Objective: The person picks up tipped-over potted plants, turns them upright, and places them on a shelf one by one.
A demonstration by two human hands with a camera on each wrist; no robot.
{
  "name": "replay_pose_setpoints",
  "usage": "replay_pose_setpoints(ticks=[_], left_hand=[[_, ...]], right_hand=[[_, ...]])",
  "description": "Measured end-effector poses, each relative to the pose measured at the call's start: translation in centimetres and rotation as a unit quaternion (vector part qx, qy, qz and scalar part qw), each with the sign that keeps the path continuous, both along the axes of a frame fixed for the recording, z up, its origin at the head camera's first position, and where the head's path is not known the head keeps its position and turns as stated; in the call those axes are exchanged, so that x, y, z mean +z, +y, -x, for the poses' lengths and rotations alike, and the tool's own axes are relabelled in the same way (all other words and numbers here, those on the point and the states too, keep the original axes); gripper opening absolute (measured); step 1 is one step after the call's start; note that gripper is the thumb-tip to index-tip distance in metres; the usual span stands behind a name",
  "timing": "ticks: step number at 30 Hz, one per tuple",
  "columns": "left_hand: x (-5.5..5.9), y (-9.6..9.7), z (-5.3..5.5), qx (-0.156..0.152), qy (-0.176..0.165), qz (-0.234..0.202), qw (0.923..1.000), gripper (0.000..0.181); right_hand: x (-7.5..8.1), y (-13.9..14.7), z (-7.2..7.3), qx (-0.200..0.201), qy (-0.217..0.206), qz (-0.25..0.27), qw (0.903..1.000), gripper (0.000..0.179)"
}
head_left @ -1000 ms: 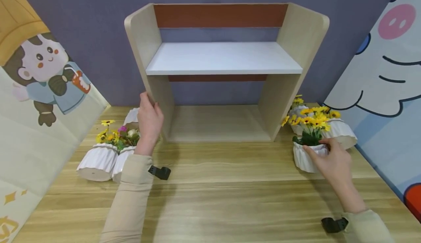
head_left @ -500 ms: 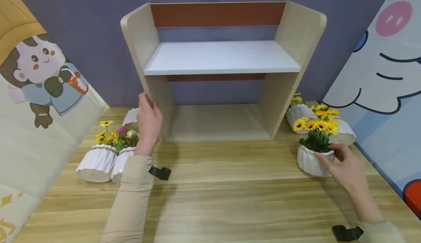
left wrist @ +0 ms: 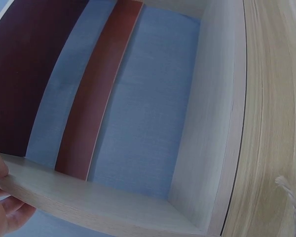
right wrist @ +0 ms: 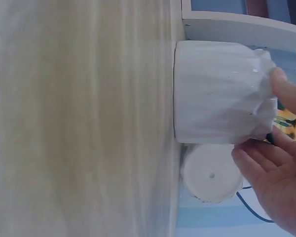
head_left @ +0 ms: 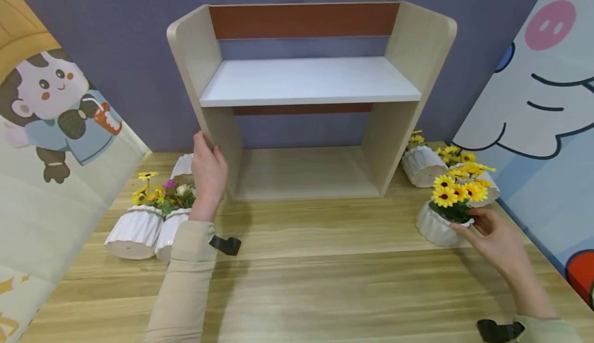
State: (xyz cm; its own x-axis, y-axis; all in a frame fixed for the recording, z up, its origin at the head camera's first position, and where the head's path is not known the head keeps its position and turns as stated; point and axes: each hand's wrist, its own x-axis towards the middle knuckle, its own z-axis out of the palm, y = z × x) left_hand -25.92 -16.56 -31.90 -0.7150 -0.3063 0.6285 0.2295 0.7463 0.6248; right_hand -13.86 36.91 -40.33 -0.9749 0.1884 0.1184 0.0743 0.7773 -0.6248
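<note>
As the right grip point(head_left: 495, 240) pinches its rim, white pot point(head_left: 436, 225): upright on the counter point(head_left: 325, 286), left of that grip.
Yellow flowers point(head_left: 457, 191): in the pot, above the grip.
Left grip point(head_left: 210, 173): holding the shelf unit's left side panel point(head_left: 194, 69).

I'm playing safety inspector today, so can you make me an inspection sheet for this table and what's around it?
Surface: wood-grain table.
Job's things: white flowerpot with yellow flowers; two-level shelf.
Clutter: other pots at both sides, some lying on their sides; pale string in the left wrist view.
Hands: left hand holds the shelf's left side; right hand pinches the flowerpot's rim.
Cables: nothing seen.
Surroundings: purple-grey wall behind; cartoon panels left and right.
</note>
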Motion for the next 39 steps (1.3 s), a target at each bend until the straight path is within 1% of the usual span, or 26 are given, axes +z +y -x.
replay_pose_setpoints(ticks=[3, 5, 9, 14, 17, 22, 27, 29, 35, 39], left_hand=[[0.0, 0.1, 0.0, -0.001, 0.002, 0.000, 1.0000, 0.032], [0.0, 0.1, -0.1, 0.000, 0.003, -0.001, 1.0000, 0.031], [-0.1, 0.1, -0.1, 0.004, 0.005, -0.001, 1.0000, 0.031], [0.0, 0.0, -0.2, 0.006, 0.005, 0.003, 1.0000, 0.031], [0.0, 0.0, -0.2, 0.008, 0.008, 0.002, 0.9999, 0.031], [-0.1, 0.0, -0.1, 0.005, 0.007, 0.001, 1.0000, 0.031], [0.0, 0.0, -0.1, 0.001, 0.009, 0.002, 1.0000, 0.032], [0.1, 0.0, -0.2, 0.000, 0.009, 0.001, 1.0000, 0.033], [0.1, 0.0, -0.2, 0.004, 0.009, -0.005, 0.9999, 0.034], [0.1, 0.1, -0.2, 0.004, 0.004, -0.003, 1.0000, 0.035]], right_hand=[[0.5, -0.4, -0.2, -0.003, -0.018, -0.003, 0.9998, 0.072], [1.1, -0.7, -0.5, 0.013, -0.031, 0.008, 0.9994, 0.077], [1.6, -1.4, -0.6, 0.012, -0.048, -0.001, 0.9988, 0.087], [1.9, -2.6, -0.1, -0.004, -0.041, -0.011, 0.9991, 0.092], [1.9, -3.1, 0.4, -0.011, -0.020, -0.024, 0.9995, 0.091], [1.7, -3.4, 0.9, -0.028, 0.002, -0.047, 0.9985, 0.088], [1.6, -3.3, 1.2, -0.039, 0.005, -0.049, 0.9980, 0.092], [1.7, -3.2, 1.3, -0.037, -0.006, -0.049, 0.9981, 0.093], [1.9, -3.0, 1.5, -0.035, -0.060, -0.054, 0.9961, 0.102], [1.8, -2.9, 1.4, -0.044, -0.066, -0.051, 0.9955, 0.104]])
